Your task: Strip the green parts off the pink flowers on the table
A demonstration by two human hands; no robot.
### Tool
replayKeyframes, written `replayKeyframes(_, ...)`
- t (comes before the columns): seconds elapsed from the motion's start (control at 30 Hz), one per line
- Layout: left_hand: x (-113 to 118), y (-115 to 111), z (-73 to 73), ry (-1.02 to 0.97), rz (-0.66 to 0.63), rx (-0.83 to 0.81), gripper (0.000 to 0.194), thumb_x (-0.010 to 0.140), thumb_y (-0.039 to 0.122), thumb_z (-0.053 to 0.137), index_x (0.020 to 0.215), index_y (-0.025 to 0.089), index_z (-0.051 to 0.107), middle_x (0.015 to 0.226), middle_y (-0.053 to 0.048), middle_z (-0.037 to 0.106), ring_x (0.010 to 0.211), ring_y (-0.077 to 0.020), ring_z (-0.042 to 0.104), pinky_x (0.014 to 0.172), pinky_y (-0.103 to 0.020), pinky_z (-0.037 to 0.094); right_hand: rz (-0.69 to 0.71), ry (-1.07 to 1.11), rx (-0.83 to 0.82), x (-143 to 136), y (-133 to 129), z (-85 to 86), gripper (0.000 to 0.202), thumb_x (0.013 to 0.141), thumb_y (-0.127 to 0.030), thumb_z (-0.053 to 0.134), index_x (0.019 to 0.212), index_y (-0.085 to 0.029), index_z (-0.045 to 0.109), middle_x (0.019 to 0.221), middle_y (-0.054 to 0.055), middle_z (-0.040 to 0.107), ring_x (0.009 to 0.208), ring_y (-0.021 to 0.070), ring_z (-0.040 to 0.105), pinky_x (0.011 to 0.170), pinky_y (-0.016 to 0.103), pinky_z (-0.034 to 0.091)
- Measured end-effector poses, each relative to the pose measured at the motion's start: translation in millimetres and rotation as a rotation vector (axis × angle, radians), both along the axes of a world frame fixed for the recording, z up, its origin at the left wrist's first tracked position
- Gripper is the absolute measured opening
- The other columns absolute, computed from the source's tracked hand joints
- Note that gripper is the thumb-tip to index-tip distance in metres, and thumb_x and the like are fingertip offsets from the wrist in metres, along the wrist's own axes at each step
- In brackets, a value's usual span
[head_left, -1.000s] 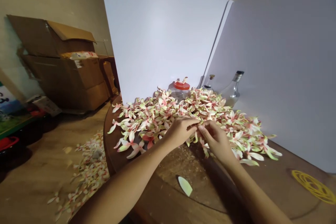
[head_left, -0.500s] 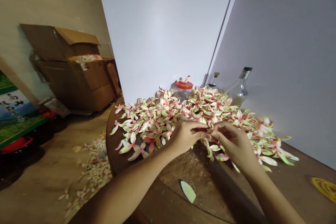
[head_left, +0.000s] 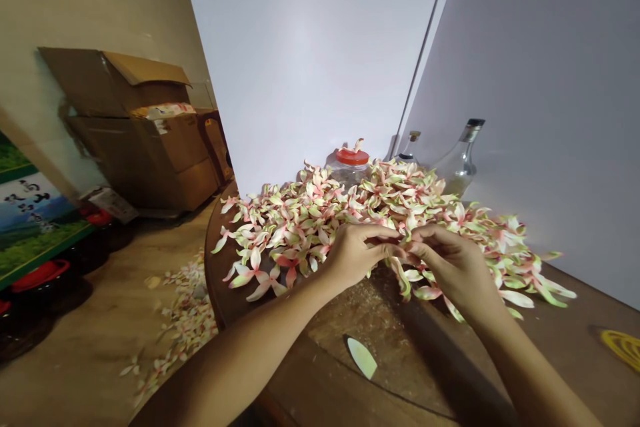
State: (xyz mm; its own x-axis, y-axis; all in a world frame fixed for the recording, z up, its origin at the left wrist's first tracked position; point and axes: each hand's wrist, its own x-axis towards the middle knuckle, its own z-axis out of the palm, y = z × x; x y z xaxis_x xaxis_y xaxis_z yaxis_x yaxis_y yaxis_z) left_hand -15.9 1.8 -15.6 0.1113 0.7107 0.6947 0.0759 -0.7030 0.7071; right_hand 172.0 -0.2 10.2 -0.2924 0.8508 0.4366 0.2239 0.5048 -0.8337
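Observation:
My left hand (head_left: 356,257) and my right hand (head_left: 451,265) meet over the front of a pile of pink, white and pale green flowers (head_left: 310,210). Thumb and fingers of each are pinched together on one fleshy-petalled flower (head_left: 401,278). Its petals hang down between the hands, and green tips show above the fingertips. My fingers hide most of its middle. On the brown table (head_left: 335,333) nearer to me lies a single loose pale green petal (head_left: 362,358), apart from the pile.
Behind the pile stand a red-lidded jar (head_left: 352,159), a small corked bottle (head_left: 411,145) and a larger glass bottle (head_left: 463,163), against white panels. A yellow coil (head_left: 623,347) lies at right. Petals (head_left: 187,320) litter the floor at left, near cardboard boxes (head_left: 145,153).
The view has shifted slightly. My hands stay together at the same spot, with small finger movements on the flower. The loose petal and the pile look unchanged.

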Motion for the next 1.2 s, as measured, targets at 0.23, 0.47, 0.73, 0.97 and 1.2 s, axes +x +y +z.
replayKeyframes(0.23,-3,-2,4.0,0.054,0.117,0.032,0.021,0.079,0.032,0.082,0.094,0.019,0.079,0.095,-0.008,0.080,0.088,-0.0214,0.076,0.081,-0.033,0.062,0.032,-0.092,-0.040,0,-4,4.7,0.028,0.091,-0.048,0.067,0.097,-0.021,0.068,0.073,0.000,0.065,0.065,0.0139,0.058,0.063,0.025,0.044)
replayKeyframes(0.47,-6,-3,6.1,0.051,0.128,0.001,0.023,0.077,0.030,0.083,0.097,0.018,0.078,0.094,-0.007,0.079,0.085,-0.0193,0.076,0.078,-0.030,0.062,0.030,-0.161,-0.029,-2,-7,9.5,0.036,0.095,-0.053,0.059,0.104,-0.019,0.068,0.071,0.001,0.066,0.065,0.0153,0.057,0.062,0.026,0.041)
replayKeyframes(0.73,-5,-3,4.7,0.011,0.072,-0.033,0.026,0.077,0.031,0.084,0.097,0.016,0.078,0.095,-0.009,0.079,0.087,-0.0198,0.075,0.078,-0.030,0.061,0.070,-0.099,-0.031,-4,-9,12.2,0.027,0.094,-0.046,0.064,0.090,-0.020,0.065,0.074,0.000,0.064,0.067,0.0141,0.057,0.062,0.024,0.042)
replayKeyframes(0.97,-3,-1,3.0,-0.045,-0.013,-0.083,0.027,0.075,0.035,0.084,0.094,0.017,0.078,0.091,-0.008,0.079,0.084,-0.0194,0.075,0.074,-0.029,0.062,0.085,-0.048,-0.031,-6,-9,10.2,0.027,0.092,-0.046,0.066,0.086,-0.020,0.064,0.073,0.002,0.065,0.065,0.0148,0.059,0.063,0.025,0.046)
replayKeyframes(1.2,-2,0,3.4,-0.079,-0.040,-0.132,0.028,0.074,0.036,0.085,0.093,0.016,0.077,0.089,-0.008,0.078,0.083,-0.0196,0.076,0.073,-0.030,0.063,0.058,-0.056,-0.006,-4,-9,10.0,0.027,0.091,-0.046,0.066,0.092,-0.020,0.068,0.075,0.003,0.067,0.065,0.0161,0.061,0.063,0.027,0.048)
